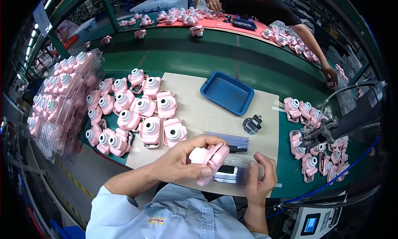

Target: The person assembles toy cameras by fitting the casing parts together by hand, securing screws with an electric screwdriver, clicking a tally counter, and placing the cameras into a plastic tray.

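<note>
A pink toy camera [215,156] with a white lens ring is tilted on its side in my left hand [180,162], the thumb in front and the fingers behind. A gap runs along the seam of its shell. My right hand [261,179] is held to the right of the camera, apart from it, with thumb and fingers spread and nothing visible in them. Beneath the hands lie clear plastic strips [236,141] with dark pieces on them. Several pink cameras [166,103] stand to the left on the beige board [186,89].
A blue tray [227,92] and a small black device [252,124] sit on the board. Stacked clear trays [49,110] of cameras rise at left. More cameras [309,162] lie right, beneath a mounted tool [327,131]. Across the green conveyor [174,52], another person [265,7] handles parts.
</note>
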Action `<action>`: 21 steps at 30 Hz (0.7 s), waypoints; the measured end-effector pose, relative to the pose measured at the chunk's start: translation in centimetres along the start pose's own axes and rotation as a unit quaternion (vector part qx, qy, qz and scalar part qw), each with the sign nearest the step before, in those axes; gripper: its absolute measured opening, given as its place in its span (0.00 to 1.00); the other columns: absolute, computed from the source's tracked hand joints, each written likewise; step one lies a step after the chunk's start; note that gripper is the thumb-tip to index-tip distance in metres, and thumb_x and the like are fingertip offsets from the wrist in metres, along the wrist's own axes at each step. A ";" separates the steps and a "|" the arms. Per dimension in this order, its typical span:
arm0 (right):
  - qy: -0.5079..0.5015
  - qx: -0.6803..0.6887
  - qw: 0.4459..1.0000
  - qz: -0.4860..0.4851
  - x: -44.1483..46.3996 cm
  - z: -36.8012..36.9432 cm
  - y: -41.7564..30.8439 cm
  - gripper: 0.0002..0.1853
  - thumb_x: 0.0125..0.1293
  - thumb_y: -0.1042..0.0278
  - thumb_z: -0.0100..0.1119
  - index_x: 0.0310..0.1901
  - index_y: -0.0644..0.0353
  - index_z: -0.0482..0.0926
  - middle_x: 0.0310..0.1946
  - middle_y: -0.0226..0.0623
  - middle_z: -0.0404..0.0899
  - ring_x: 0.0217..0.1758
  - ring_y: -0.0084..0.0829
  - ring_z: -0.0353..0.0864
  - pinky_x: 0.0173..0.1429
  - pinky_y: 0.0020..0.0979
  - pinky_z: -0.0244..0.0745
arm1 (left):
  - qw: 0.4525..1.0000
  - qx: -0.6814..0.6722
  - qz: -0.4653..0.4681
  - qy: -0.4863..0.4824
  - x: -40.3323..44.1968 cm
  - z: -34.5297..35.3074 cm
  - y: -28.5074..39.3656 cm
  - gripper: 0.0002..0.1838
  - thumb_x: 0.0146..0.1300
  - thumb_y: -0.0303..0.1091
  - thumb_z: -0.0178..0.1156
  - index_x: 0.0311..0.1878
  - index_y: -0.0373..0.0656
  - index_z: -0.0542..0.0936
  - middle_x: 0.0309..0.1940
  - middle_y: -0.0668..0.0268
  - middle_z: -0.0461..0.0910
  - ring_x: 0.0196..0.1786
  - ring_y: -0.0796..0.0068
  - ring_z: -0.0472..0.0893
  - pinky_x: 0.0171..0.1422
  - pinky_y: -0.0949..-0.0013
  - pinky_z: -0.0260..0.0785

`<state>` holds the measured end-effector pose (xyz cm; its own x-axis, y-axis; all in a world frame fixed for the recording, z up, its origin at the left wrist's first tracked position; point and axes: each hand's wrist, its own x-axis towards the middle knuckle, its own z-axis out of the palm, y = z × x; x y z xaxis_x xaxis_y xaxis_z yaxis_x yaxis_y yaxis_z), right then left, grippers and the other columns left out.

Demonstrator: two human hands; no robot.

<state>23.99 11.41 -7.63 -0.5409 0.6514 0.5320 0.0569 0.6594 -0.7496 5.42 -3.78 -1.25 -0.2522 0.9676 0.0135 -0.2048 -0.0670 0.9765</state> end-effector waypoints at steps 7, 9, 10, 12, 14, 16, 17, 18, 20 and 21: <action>-0.038 0.055 0.995 -0.074 0.1 -0.6 -4.7 0.17 0.63 0.74 0.63 0.54 0.67 0.79 0.44 0.46 0.79 0.35 0.32 0.77 0.40 0.28 0.76 | 0.999 0.017 0.027 -0.004 -0.2 3.5 -3.2 0.38 0.55 0.35 0.68 0.69 0.36 0.67 0.63 0.55 0.72 0.59 0.64 0.75 0.64 0.67 0.64; -0.039 0.059 0.995 -0.071 -0.4 -0.2 -4.8 0.18 0.63 0.74 0.63 0.55 0.67 0.79 0.44 0.46 0.79 0.35 0.32 0.77 0.40 0.28 0.76 | 0.999 0.027 0.044 -0.008 -0.5 3.8 -3.7 0.37 0.56 0.34 0.68 0.69 0.36 0.67 0.62 0.56 0.72 0.59 0.65 0.74 0.64 0.67 0.64; -0.041 0.064 0.995 -0.066 -0.7 -0.1 -4.7 0.18 0.63 0.73 0.63 0.55 0.67 0.79 0.45 0.46 0.79 0.35 0.32 0.78 0.40 0.28 0.76 | 0.998 0.038 0.058 -0.009 -0.6 3.8 -3.9 0.36 0.58 0.33 0.67 0.69 0.36 0.67 0.60 0.57 0.72 0.58 0.66 0.74 0.64 0.66 0.63; -0.048 0.078 0.994 -0.060 -1.1 0.0 -4.5 0.19 0.64 0.72 0.63 0.56 0.68 0.78 0.46 0.47 0.79 0.36 0.33 0.78 0.39 0.28 0.76 | 0.994 0.060 0.089 -0.007 -0.6 3.7 -4.1 0.34 0.60 0.32 0.66 0.69 0.37 0.67 0.58 0.58 0.73 0.56 0.68 0.72 0.63 0.66 0.63; -0.049 0.089 0.993 -0.051 -1.4 0.1 -4.5 0.19 0.64 0.72 0.63 0.56 0.68 0.78 0.46 0.47 0.79 0.36 0.33 0.78 0.40 0.28 0.76 | 0.992 0.083 0.099 -0.008 -0.8 3.8 -4.0 0.34 0.59 0.32 0.67 0.69 0.37 0.68 0.57 0.58 0.73 0.56 0.67 0.72 0.63 0.66 0.62; -0.058 0.114 0.992 -0.016 -1.7 0.0 -4.6 0.20 0.64 0.73 0.63 0.57 0.68 0.78 0.47 0.47 0.79 0.37 0.34 0.78 0.41 0.29 0.77 | 0.987 0.125 0.102 -0.007 -1.2 4.1 -3.7 0.35 0.58 0.32 0.68 0.68 0.37 0.68 0.56 0.58 0.73 0.55 0.67 0.72 0.63 0.65 0.62; -0.062 0.124 0.990 0.005 -1.9 0.0 -4.6 0.20 0.64 0.73 0.63 0.57 0.68 0.78 0.48 0.47 0.79 0.37 0.34 0.78 0.42 0.29 0.77 | 0.984 0.143 0.102 -0.009 -1.3 4.2 -3.7 0.35 0.58 0.32 0.69 0.68 0.36 0.68 0.55 0.58 0.73 0.55 0.66 0.72 0.63 0.64 0.61; -0.060 0.117 0.991 0.008 -2.0 0.0 -4.6 0.20 0.64 0.73 0.63 0.57 0.68 0.78 0.48 0.47 0.79 0.37 0.34 0.78 0.42 0.29 0.77 | 0.985 0.138 0.102 -0.014 -1.3 4.3 -3.8 0.35 0.58 0.32 0.69 0.68 0.36 0.68 0.55 0.58 0.73 0.55 0.66 0.72 0.63 0.64 0.61; -0.069 0.117 0.991 0.004 -2.1 0.0 -4.6 0.20 0.63 0.73 0.63 0.57 0.67 0.78 0.48 0.47 0.79 0.39 0.35 0.79 0.43 0.30 0.77 | 0.989 0.105 0.103 0.000 -1.4 4.3 -4.1 0.35 0.57 0.32 0.69 0.68 0.36 0.69 0.54 0.58 0.73 0.54 0.67 0.72 0.62 0.65 0.61; -0.073 0.118 0.990 0.004 -2.2 0.2 -4.6 0.20 0.63 0.74 0.63 0.57 0.67 0.78 0.48 0.47 0.79 0.39 0.35 0.79 0.44 0.30 0.77 | 0.991 0.089 0.101 0.006 -1.6 4.3 -4.2 0.35 0.56 0.32 0.69 0.67 0.35 0.69 0.54 0.58 0.73 0.53 0.67 0.72 0.61 0.65 0.62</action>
<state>24.75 6.92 -5.42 -0.6578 0.5833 0.4766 -0.1278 0.5372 -0.8337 10.70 -3.98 -4.46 -0.2826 0.9358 0.2107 0.0215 -0.2134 0.9767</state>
